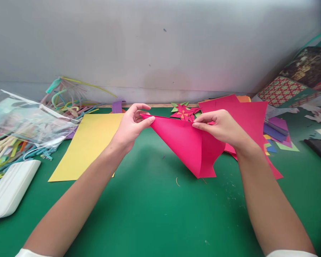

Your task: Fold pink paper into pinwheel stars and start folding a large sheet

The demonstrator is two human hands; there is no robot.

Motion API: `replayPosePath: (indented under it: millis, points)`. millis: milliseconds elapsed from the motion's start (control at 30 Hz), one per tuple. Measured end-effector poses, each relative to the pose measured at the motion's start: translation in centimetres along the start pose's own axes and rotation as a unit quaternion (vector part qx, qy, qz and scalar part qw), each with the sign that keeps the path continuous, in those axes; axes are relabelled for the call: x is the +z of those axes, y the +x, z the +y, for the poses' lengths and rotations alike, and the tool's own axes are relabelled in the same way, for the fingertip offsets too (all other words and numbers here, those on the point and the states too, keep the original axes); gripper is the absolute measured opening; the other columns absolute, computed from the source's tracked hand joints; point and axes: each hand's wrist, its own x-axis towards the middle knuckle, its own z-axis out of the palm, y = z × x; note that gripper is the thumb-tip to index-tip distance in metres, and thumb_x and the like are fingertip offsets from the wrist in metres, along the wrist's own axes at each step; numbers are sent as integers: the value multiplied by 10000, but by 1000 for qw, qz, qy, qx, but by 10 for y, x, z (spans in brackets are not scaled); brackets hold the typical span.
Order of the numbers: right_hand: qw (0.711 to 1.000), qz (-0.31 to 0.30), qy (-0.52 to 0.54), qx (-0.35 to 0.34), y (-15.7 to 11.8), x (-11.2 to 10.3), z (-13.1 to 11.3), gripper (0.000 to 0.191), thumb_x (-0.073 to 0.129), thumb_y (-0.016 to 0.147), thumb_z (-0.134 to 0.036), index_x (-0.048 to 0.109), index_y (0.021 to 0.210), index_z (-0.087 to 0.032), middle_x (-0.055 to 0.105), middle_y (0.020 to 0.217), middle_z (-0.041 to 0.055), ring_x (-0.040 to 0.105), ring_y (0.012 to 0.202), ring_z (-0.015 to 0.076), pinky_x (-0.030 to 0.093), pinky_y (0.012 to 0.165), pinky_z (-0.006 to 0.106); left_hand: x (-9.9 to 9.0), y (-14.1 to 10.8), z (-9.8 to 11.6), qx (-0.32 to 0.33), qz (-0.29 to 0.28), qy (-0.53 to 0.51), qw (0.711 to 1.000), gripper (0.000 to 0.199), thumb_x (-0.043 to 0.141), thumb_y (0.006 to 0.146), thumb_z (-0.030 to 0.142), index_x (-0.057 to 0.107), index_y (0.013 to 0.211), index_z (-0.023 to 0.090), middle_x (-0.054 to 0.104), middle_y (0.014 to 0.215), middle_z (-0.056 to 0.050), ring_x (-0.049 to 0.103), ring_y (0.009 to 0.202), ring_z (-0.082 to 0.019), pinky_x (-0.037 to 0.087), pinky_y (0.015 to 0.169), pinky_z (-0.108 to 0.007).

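Observation:
A sheet of red paper (182, 144), folded over along its top edge, is held up between my two hands above the green table. My left hand (135, 123) pinches its upper left corner between thumb and fingers. Along the top edge farther right, my right hand (216, 125) grips the sheet the same way. The lower part of the paper hangs down and bends, with its bottom tip near the tabletop. Behind it lies a red and green paper star (184, 112), partly covered by the sheet and my right hand.
Yellow paper (93, 142) lies left of the middle, and more red sheets (248, 125) lie to the right. A clear plastic bag (29, 117) rests on coloured strips (13, 150) at far left, near a white case (13, 187). Purple scraps (278, 128) and a patterned box (286, 91) are at right.

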Motion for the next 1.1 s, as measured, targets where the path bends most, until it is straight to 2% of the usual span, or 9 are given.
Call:
replayPosePath:
  millis: [167,400,600,1100]
  points:
    - [1000,0,-1,6,1,1,3,239,684,921,-458,806,857,-262,809,883,25,744,873,271,556,743,365,5,-3,-2,0,-18,-14,1000,449,822,806,351,636,1197,231,703,930,-37,714,873,-199,635,796,-337]
    - [1000,3,2,7,1,2,3,242,683,918,-465,804,863,-263,808,896,27,743,882,269,557,755,367,3,-3,-3,32,1,1,999,310,779,852,354,684,1110,210,692,964,-47,695,899,-193,655,784,-327]
    - [1000,7,-4,6,0,1,3,255,665,925,-469,811,887,-263,808,903,27,743,895,270,559,757,368,0,-3,-2,36,31,4,999,260,762,878,369,687,1063,203,699,910,-40,706,859,-181,658,736,-300]
    - [1000,5,-6,12,1,1,8,278,655,919,-501,817,924,-276,815,957,33,745,944,287,573,796,394,-2,0,-7,49,47,3,998,197,756,877,347,671,974,198,692,893,-30,709,835,-181,661,724,-317]
